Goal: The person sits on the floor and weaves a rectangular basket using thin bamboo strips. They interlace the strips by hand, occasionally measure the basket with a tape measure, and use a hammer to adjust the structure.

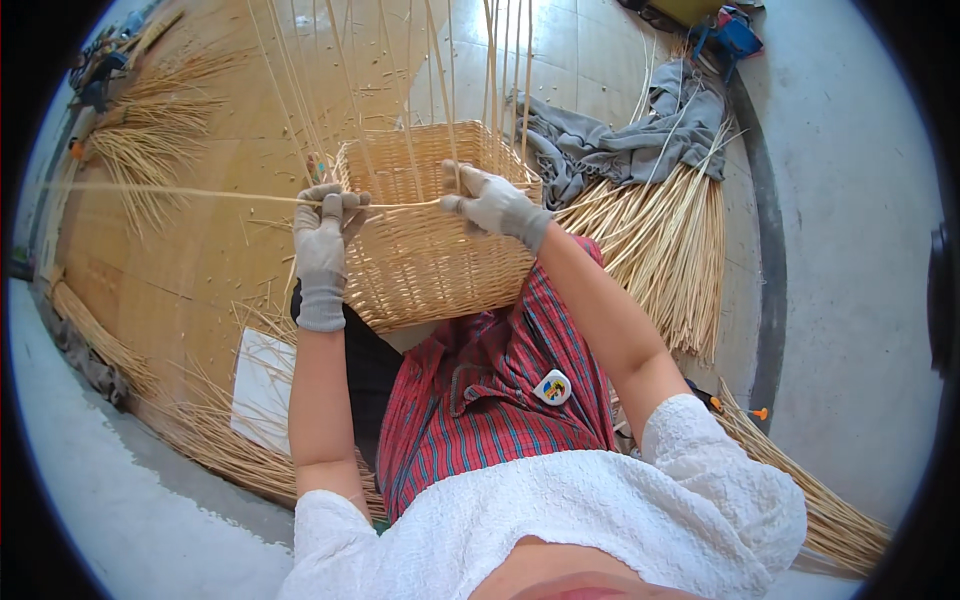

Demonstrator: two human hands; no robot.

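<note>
A woven wicker basket (440, 265) rests tilted against my lap, its rim toward the far side. Tall thin upright stakes (437, 60) rise from its walls. One long pale cane strand (220, 194) runs from the far left across the near wall to my right hand. My left hand (322, 235), in a grey-white glove, is closed on that strand at the basket's left corner. Also gloved, my right hand (490, 205) pinches the strand beside a stake near the right side; its fingertips are partly hidden. A red plaid apron (480, 410) covers my lap.
On the right, a large bundle of canes (670, 260) lies under a grey cloth (690, 115). More canes (150, 125) spread at the far left, with others (230, 445) near my left elbow beside a white sheet (262, 385). A blue stool (735, 38) stands far right.
</note>
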